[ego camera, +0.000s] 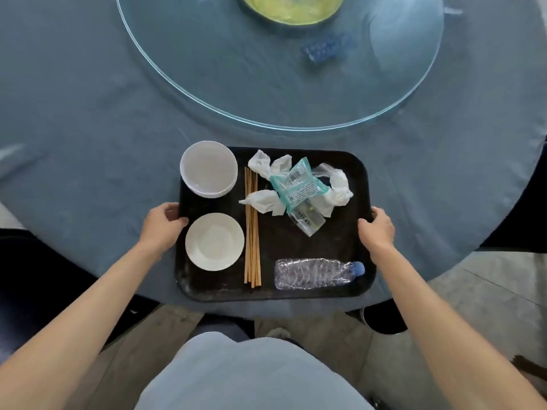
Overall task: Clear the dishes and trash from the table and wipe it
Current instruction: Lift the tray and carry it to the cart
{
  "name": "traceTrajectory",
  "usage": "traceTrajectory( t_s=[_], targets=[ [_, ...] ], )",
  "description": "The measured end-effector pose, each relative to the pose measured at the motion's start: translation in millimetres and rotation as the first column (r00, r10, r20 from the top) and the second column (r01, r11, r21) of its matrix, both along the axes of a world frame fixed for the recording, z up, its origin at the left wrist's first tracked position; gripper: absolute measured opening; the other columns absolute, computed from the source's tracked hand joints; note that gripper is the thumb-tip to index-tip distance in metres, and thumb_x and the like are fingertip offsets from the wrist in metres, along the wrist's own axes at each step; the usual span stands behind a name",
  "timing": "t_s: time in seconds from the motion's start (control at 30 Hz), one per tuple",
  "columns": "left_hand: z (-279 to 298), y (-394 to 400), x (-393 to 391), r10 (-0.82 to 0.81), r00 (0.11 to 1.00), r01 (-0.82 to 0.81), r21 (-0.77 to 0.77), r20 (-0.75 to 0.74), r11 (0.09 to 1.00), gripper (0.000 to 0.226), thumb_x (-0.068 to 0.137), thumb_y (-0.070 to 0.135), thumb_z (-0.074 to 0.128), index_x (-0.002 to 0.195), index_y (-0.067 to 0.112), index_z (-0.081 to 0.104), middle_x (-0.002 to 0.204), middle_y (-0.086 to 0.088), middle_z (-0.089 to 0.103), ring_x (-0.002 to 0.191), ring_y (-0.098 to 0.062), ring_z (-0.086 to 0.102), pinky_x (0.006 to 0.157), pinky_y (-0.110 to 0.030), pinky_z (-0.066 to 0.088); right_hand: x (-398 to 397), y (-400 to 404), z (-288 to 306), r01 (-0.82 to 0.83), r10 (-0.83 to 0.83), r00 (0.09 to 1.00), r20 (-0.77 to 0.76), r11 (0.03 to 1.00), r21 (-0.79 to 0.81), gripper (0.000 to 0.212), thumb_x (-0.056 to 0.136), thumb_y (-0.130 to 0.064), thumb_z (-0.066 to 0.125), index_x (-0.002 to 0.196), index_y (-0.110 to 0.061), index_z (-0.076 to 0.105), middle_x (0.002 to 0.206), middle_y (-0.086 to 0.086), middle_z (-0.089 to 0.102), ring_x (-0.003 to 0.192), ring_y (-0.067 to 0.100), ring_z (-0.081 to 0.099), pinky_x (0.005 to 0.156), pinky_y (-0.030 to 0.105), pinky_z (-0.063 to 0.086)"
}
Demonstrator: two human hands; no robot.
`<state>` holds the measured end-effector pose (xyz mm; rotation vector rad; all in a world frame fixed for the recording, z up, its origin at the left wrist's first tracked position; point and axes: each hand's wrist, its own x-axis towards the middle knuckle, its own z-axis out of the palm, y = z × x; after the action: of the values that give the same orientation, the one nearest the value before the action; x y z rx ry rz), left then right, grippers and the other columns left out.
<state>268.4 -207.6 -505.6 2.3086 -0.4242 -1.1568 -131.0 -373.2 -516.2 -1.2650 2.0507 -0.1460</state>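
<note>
Round worktop [88, 128] w/ blue-grey cloth fills most of the view. On its far half sits a big round glass turntable [207, 69], w/ a yellow-green dish [291, 10] at the top edge, partly cut off, and a blurry blue item [325, 48] on the glass, can't tell what it is.

Black rectangular tray [296, 247] sits at the near edge of the worktop, right in front of the person; near rim close to the table edge. Can't tell if it's lifted or resting.

Left hand [164, 226] grips the tray's left rim about mid-length: fingers curled round the edge, thumb on top. Right hand [377, 229] grips the right rim the same way, fingers wrapped under, thumb on the inside. Both forearms bare.

On the tray, big to small:
- white bowl [208, 168], far-left corner, overhanging the far rim a bit; looks like a stack of two, can't be sure
- white saucer [214, 241], near-left, just behind the left thumb
- crushed clear plastic bottle [313, 274] w/ blue cap, lying flat near-right, cap pointing right
- crumpled white tissues [263, 202] far-centre to far-right
- teal snack wrapper [297, 184] lying on top of the tissues
- small clear packet [307, 221] just near side of the wrapper, partly under it
- wooden chopsticks [251, 232], several, running near-to-far between dishes and trash
</note>
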Motion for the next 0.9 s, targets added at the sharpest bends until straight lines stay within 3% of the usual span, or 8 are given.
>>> traceTrajectory(
  t_s=[0.1,0.2,0.33,0.47,0.7,0.9],
  targets=[
    [-5,-2,5,-0.001,1.000,0.000,0.025,0.025,1.000,0.027,0.089,0.006,0.069,0.112,0.022,0.068,0.107,-0.004,0.072,0.103,-0.028,0.069,0.094,-0.050,0.057,2,-5,-7,0.125,-0.122,0.990,0.074,0.991,-0.035,0.043,0.093,-0.003,0.053,0.133,-0.018,0.059,0.129,0.006,0.065,0.118,0.027,0.060,0.099,0.038,0.051],
    [-7,-6,11,0.016,1.000,-0.016,0.059,0.002,0.998,0.025,0.087,0.008,0.069,0.104,0.025,0.066,0.103,-0.007,0.072,0.098,-0.033,0.070,0.087,-0.055,0.059,5,-5,-13,0.204,-0.195,0.972,0.130,0.978,-0.053,0.040,0.091,-0.002,0.051,0.126,-0.019,0.060,0.122,0.005,0.066,0.114,0.026,0.063,0.099,0.041,0.053],
    [-3,-9,11,0.026,0.999,-0.024,0.058,-0.025,0.998,0.025,0.088,0.002,0.066,0.104,0.021,0.064,0.101,-0.015,0.070,0.093,-0.039,0.070,0.081,-0.060,0.060,4,0,-17,0.192,-0.177,0.975,0.131,0.976,-0.107,0.038,0.092,-0.004,0.051,0.124,-0.020,0.061,0.126,0.007,0.062,0.115,0.024,0.061,0.104,0.043,0.050],
    [6,-10,12,0.016,1.000,-0.015,0.050,-0.026,0.999,0.027,0.090,0.000,0.065,0.112,0.015,0.062,0.102,-0.018,0.068,0.080,-0.031,0.064,0.081,-0.055,0.059,3,4,-9,0.215,-0.190,0.968,0.164,0.965,-0.150,0.037,0.092,-0.003,0.051,0.124,-0.019,0.060,0.126,0.005,0.061,0.113,0.021,0.059,0.102,0.040,0.050],
    [44,-27,-5,-0.104,0.994,0.101,-0.060,-0.043,0.993,0.026,0.087,-0.003,0.065,0.107,0.014,0.066,0.092,-0.015,0.067,0.078,-0.035,0.068,0.085,-0.058,0.059,-32,29,25,0.333,-0.295,0.936,0.193,0.919,-0.211,0.038,0.090,0.003,0.052,0.121,-0.015,0.066,0.114,0.002,0.066,0.102,0.018,0.061,0.083,0.029,0.047],
    [70,-50,-39,-0.272,0.962,0.267,-0.107,-0.031,0.958,0.025,0.087,-0.003,0.066,0.103,0.016,0.066,0.095,-0.016,0.070,0.080,-0.035,0.068,0.085,-0.059,0.059,-82,68,51,0.442,-0.399,0.893,0.206,0.863,-0.244,0.038,0.089,0.001,0.055,0.121,-0.016,0.067,0.107,0.000,0.070,0.101,0.020,0.065,0.080,0.029,0.048]
  ],
)
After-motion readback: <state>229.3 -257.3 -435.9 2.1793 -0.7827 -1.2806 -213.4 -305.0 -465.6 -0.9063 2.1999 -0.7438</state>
